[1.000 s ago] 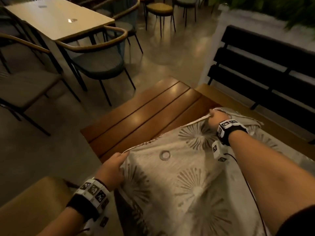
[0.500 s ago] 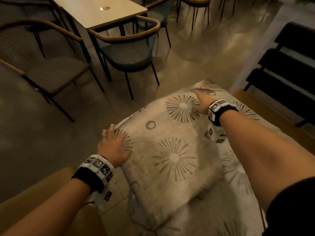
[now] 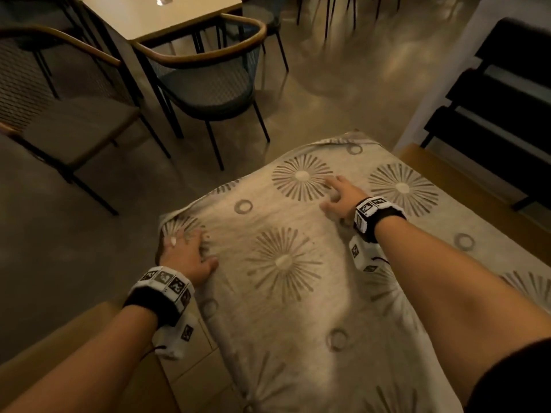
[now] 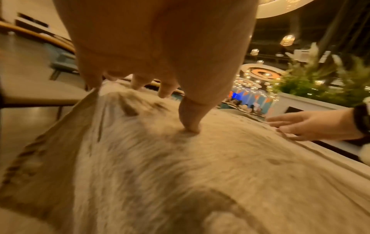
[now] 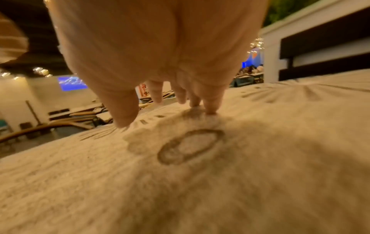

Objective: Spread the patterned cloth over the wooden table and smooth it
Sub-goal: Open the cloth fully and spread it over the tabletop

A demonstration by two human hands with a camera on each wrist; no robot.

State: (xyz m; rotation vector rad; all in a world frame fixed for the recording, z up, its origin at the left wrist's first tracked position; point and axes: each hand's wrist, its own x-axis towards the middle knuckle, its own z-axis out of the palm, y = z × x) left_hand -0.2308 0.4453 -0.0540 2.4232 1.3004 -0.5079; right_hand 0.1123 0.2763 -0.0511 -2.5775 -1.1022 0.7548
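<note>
The beige patterned cloth (image 3: 283,263) with sunburst and ring motifs lies spread over the wooden table, hiding its top. My left hand (image 3: 186,251) presses flat on the cloth's near-left corner, fingers spread; in the left wrist view its thumb (image 4: 190,120) digs into the fabric (image 4: 180,174). My right hand (image 3: 343,195) rests flat on the cloth farther right, between two sunbursts, fingers extended. In the right wrist view its fingertips (image 5: 210,107) touch the fabric (image 5: 190,182) just beyond a ring motif. Neither hand holds anything.
A dark-seated armchair (image 3: 208,84) and a light table (image 3: 155,16) stand beyond the cloth. Another chair (image 3: 68,126) is at the left. A black slatted bench back (image 3: 501,99) rises at the right above a tan bench seat (image 3: 477,189). A tan cushion (image 3: 59,353) sits near left.
Both hands let go of the cloth's far edge after drawing it across the bare wood, then went flat on it. The right hand has slid back from the far corner.
</note>
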